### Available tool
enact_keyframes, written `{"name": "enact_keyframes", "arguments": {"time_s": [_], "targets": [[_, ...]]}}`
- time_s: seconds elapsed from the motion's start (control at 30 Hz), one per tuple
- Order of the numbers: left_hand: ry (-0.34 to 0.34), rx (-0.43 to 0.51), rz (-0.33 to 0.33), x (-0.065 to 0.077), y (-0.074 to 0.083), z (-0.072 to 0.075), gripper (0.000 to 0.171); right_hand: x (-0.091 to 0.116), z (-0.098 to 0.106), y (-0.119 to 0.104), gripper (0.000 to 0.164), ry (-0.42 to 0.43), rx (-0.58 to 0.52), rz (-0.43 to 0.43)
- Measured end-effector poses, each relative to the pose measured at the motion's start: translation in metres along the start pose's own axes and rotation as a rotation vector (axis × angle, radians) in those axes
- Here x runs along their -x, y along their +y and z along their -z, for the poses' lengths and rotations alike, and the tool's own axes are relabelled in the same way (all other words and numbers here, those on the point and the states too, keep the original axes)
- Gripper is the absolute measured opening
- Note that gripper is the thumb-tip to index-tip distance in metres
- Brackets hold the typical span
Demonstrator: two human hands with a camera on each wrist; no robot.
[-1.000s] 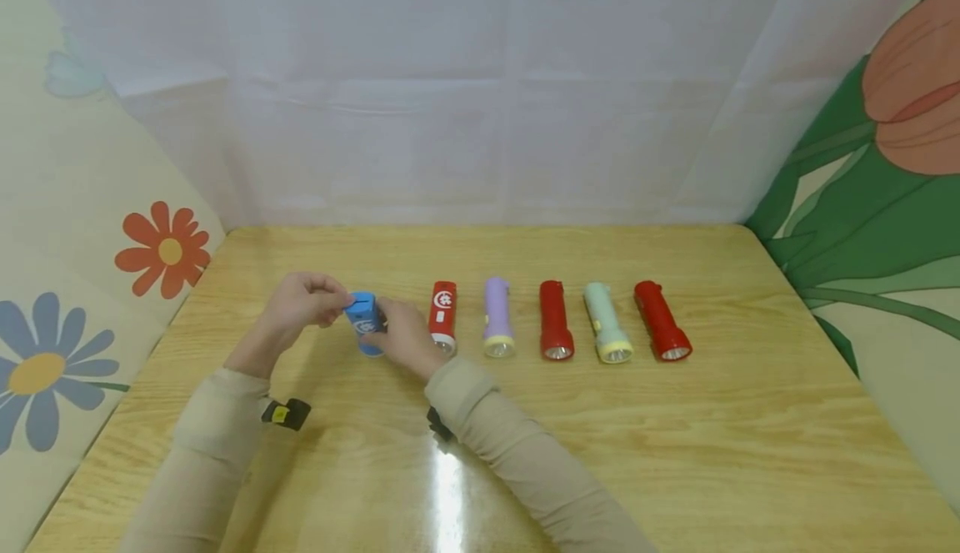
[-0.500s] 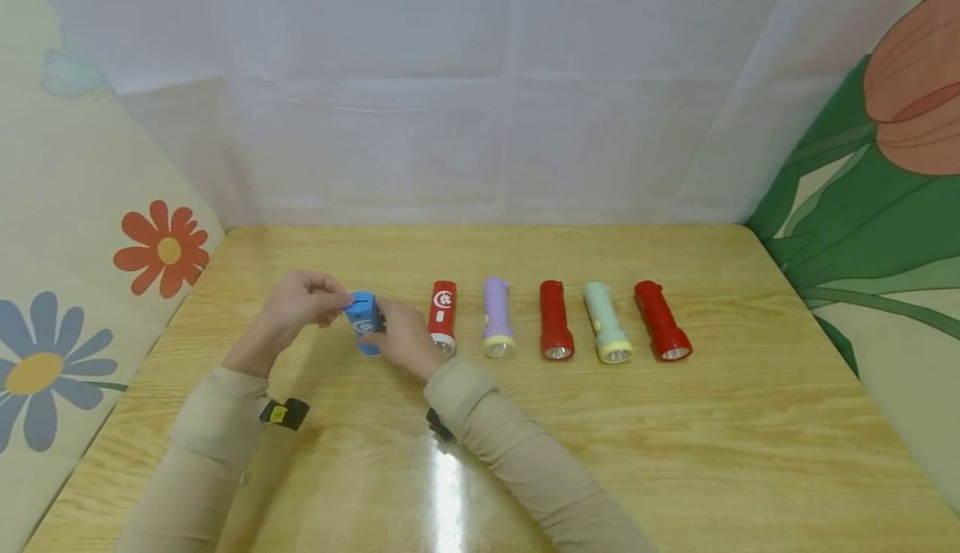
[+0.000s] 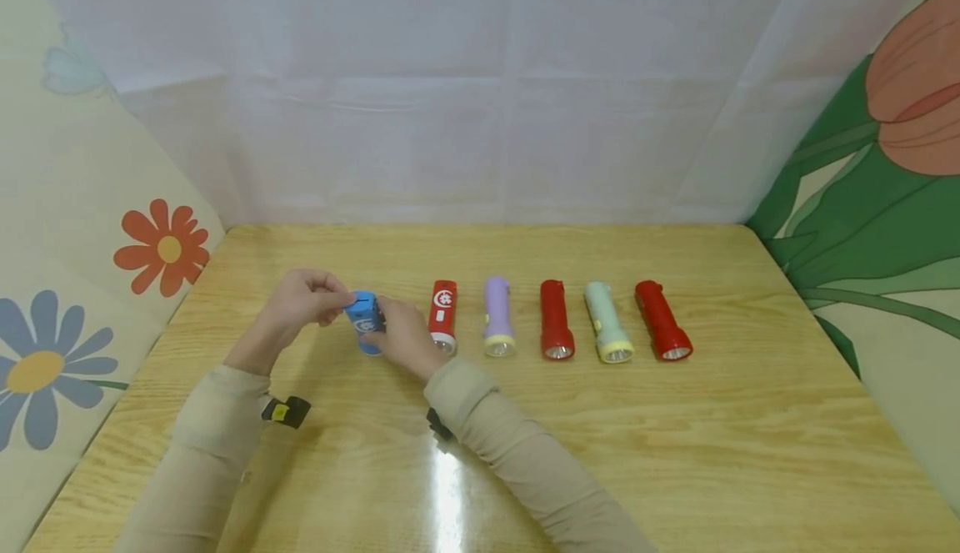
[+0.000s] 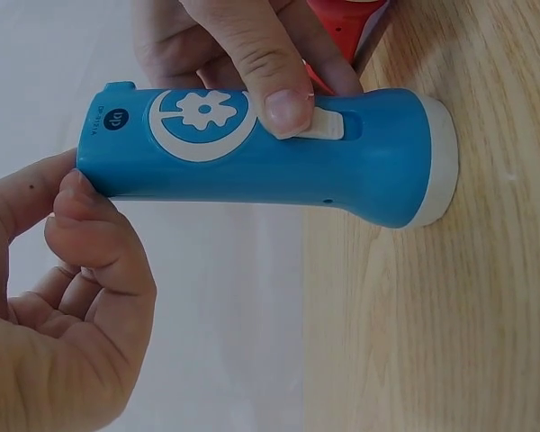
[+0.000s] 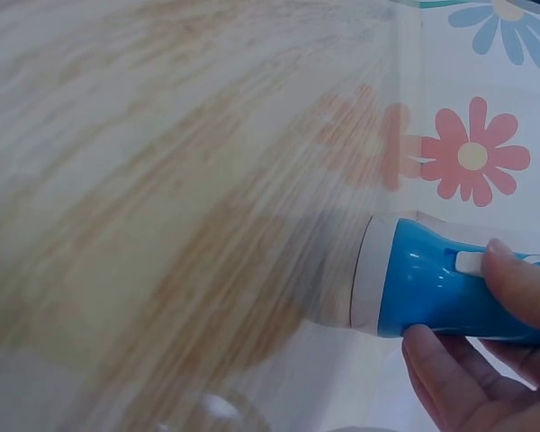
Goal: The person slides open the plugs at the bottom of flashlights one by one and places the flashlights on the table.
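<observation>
While lens-down, blue flashlight (image 4: 270, 171) in the pinch grip of right hand (image 3: 406, 336) and left hand (image 3: 300, 304).

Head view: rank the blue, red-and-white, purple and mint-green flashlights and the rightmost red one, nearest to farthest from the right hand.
From the right hand:
1. Blue flashlight: held in its fingers.
2. Red-and-white flashlight: just right, partly hidden.
3. Purple flashlight: next one right.
4. Mint-green flashlight: farther right.
5. Rightmost red flashlight: end of the row.
</observation>
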State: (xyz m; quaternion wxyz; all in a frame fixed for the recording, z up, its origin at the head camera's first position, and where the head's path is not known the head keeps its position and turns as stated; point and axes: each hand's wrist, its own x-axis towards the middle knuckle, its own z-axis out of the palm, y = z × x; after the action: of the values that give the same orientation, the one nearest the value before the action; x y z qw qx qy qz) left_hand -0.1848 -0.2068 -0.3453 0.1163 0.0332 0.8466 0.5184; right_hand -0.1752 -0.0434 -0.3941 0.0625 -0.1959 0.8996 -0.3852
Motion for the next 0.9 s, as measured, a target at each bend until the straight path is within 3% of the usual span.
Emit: {"name": "enact_keyframes", "arguments": {"time_s": [0.9], "targets": [[-0.029,0.031,-0.007,-0.0011,0.0039,-0.0015,0.014,0.0001,0.0005,-0.0002,0.039,-0.001,0.040,-0.012]]}}
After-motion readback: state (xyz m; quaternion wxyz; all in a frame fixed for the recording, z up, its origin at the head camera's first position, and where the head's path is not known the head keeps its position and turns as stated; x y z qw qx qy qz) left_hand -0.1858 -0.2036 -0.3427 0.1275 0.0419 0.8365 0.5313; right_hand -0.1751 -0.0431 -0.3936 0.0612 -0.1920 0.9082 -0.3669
